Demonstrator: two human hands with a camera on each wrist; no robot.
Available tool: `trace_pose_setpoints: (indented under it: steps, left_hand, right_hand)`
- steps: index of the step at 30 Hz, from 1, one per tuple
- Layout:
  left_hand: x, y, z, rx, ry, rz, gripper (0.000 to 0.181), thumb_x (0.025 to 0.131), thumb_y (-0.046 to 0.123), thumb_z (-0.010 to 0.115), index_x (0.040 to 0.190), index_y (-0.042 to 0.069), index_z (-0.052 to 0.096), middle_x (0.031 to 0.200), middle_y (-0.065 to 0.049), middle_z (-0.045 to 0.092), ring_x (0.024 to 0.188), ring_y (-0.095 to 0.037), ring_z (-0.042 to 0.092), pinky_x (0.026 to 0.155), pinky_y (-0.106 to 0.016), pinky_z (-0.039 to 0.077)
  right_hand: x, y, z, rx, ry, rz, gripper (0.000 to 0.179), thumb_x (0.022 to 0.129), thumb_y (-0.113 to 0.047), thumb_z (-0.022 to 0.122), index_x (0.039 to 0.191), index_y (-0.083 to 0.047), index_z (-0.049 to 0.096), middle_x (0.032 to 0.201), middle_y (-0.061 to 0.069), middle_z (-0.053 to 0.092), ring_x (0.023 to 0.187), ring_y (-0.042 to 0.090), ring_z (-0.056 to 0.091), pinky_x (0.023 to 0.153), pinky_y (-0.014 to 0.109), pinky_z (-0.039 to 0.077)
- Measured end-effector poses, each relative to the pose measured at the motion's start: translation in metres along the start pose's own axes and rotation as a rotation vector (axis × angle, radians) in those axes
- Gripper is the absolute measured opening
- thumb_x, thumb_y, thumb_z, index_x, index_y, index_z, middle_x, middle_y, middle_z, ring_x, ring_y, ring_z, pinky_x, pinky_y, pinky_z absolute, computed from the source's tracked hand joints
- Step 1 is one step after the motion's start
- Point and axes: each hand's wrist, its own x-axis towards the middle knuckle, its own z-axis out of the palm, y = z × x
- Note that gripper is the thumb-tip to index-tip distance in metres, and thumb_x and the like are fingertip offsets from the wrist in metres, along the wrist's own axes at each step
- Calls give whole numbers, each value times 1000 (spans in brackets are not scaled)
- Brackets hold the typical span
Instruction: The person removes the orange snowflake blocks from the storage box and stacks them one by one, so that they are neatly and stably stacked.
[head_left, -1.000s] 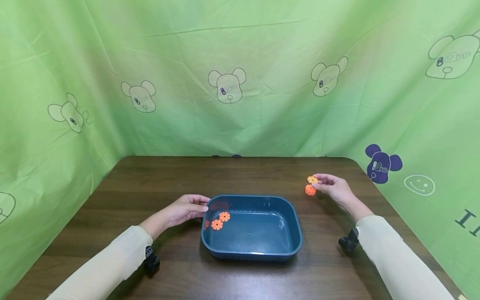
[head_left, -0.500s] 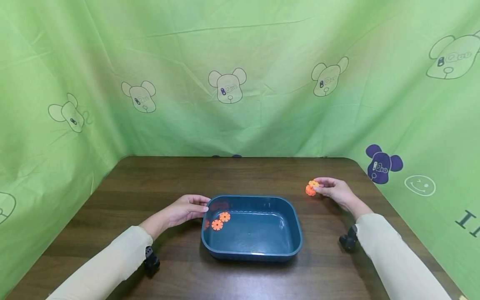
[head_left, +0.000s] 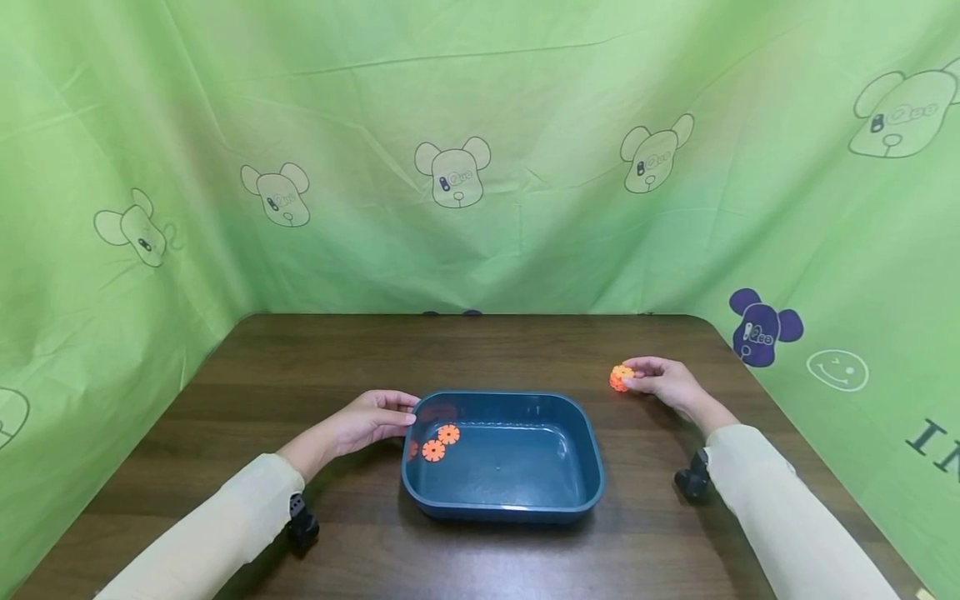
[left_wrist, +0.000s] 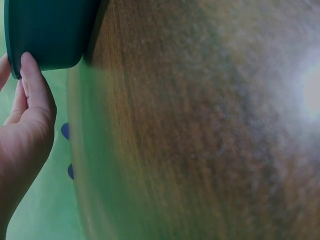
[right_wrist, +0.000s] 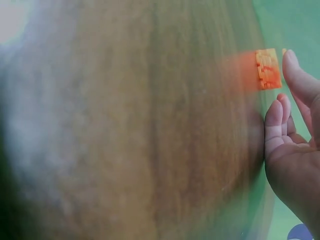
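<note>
A dark blue plastic bin (head_left: 510,479) stands on the table, and my left hand (head_left: 369,422) pinches its left rim between thumb and fingers. Inside, at the left, lie two orange notched discs (head_left: 433,451), like snowflake building pieces. To the right of the bin, my right hand (head_left: 666,385) pinches a lighter orange notched disc (head_left: 623,372) over a small stack of orange discs (head_left: 616,383). The right wrist view has the stack (right_wrist: 268,69) upright just off the thumb tip; only a sliver of the held disc shows there. Whether disc and stack touch I cannot tell.
A brown wood-grain table (head_left: 480,558) carries everything. Green cloth (head_left: 525,250) printed with bear heads encloses its back and sides. Black wrist cameras (head_left: 303,525) hang under both sleeves.
My right hand has come down and slightly nearer, bringing the held disc from behind the stack to over it. The left hand and the bin have stayed put.
</note>
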Motion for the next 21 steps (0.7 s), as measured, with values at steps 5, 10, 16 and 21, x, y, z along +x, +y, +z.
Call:
trace_pose_setpoints:
  steps: [5, 10, 16, 21]
  left_hand:
    - [-1, 0, 0, 1, -1, -2, 45, 92, 4, 65, 131, -12, 50, 114, -19, 58, 99, -23, 63, 91, -35, 52]
    - [0, 0, -1, 1, -4, 4, 45, 92, 5, 65, 131, -11, 50, 115, -20, 58, 100, -24, 63, 91, -36, 51]
    - [1, -1, -1, -4, -10, 7, 45, 92, 5, 65, 131, -12, 50, 115, -20, 58, 100, -24, 63, 91, -35, 51]
    - [1, -2, -1, 0, -13, 6, 45, 93, 5, 64, 132, -12, 49, 114, -19, 59, 100, -24, 63, 90, -35, 52]
  right_hand:
    - [0, -1, 1, -28, 1, 8, 57, 88, -23, 74, 132, 6, 53, 110, 14, 59, 94, 19, 53, 75, 26, 49]
    - [1, -1, 2, -39, 10, 4, 55, 88, -22, 74, 130, 6, 54, 110, 15, 58, 95, 21, 52, 75, 26, 48]
    - [2, 1, 3, -46, 19, -5, 54, 87, -22, 75, 128, 6, 55, 105, 11, 59, 92, 19, 51, 74, 23, 47]
    - [1, 1, 4, -42, 20, -19, 54, 87, -19, 75, 128, 8, 55, 104, 11, 60, 90, 18, 51, 73, 23, 47]
